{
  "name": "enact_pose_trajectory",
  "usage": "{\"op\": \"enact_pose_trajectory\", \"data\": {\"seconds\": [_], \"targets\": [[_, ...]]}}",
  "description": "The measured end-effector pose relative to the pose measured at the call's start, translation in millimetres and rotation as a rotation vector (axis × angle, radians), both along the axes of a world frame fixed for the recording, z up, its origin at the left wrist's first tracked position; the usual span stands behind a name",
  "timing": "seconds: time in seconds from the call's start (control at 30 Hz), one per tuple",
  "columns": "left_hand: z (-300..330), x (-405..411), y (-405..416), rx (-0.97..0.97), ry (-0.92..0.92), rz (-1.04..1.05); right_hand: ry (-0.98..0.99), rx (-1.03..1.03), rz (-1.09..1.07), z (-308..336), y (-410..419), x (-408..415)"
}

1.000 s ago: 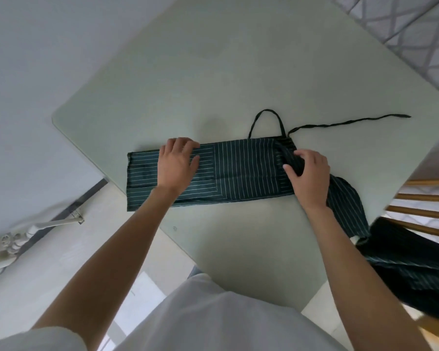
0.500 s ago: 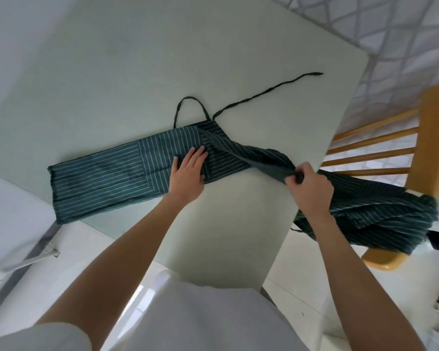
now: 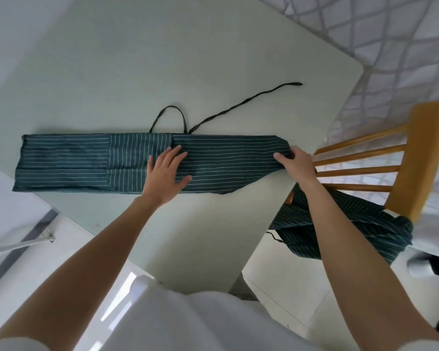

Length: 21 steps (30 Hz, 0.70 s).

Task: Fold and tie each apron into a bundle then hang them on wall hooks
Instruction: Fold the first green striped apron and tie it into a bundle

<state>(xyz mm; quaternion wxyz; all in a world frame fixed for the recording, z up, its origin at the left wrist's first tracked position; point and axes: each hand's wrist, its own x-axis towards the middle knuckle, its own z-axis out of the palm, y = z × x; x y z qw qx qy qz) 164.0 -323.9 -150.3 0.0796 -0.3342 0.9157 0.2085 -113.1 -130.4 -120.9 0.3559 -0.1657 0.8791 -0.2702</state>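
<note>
1. The apron [image 3: 91, 160] is lying folded into a long strip across the table [image 3: 188, 59], running left to right near the near edge; its right end is reaching the table's right edge.
2. The left hand [image 3: 166, 174] is pressing flat on the strip's middle, fingers straight and spread, covering part of the fold line there.
3. The right hand [image 3: 295, 164] is gripping the strip's right end, fingers curling over the cloth; the fingertips are hiding under the fabric, so how much is pinched is hard to tell.
4. A loop [image 3: 169, 117] and a tie [image 3: 246, 102] are trailing from the strip's far edge onto the table; where they join the apron is tucked out of sight.
5. More striped cloth [image 3: 352, 231] is heaping on the chair [image 3: 416, 158] at the right, partly covered by the right forearm; whether it is one apron or several is unclear.
6. The chair's seat is mostly hidden, and its far end is blurring.
7. A metal bracket [image 3: 23, 243] at the near left is cut off by the edge.
8. No writing or label is showing anywhere.
</note>
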Motion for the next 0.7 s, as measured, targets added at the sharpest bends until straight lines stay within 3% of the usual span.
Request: {"op": "enact_pose_trajectory", "data": {"seconds": [0.13, 0.27, 0.47, 0.53, 0.7], "targets": [[-5, -16, 5, 0.037, -0.124, 0.004, -0.013, -0.2, -0.091, -3, 7, 4], [-8, -20, 5, 0.036, -0.175, -0.037, 0.401, -0.03, 0.135, -12, 19, 1], [-11, -26, 7, -0.02, -0.238, -0.109, 0.607, 0.113, 0.074, -30, 37, 6], [-12, -23, 6, 0.001, -0.177, -0.108, 0.699, 0.053, 0.045, -23, 39, 19], [-1, 5, -5, 0.213, 0.278, 0.088, 0.816, -0.143, 0.227, -4, 3, 84]]}}
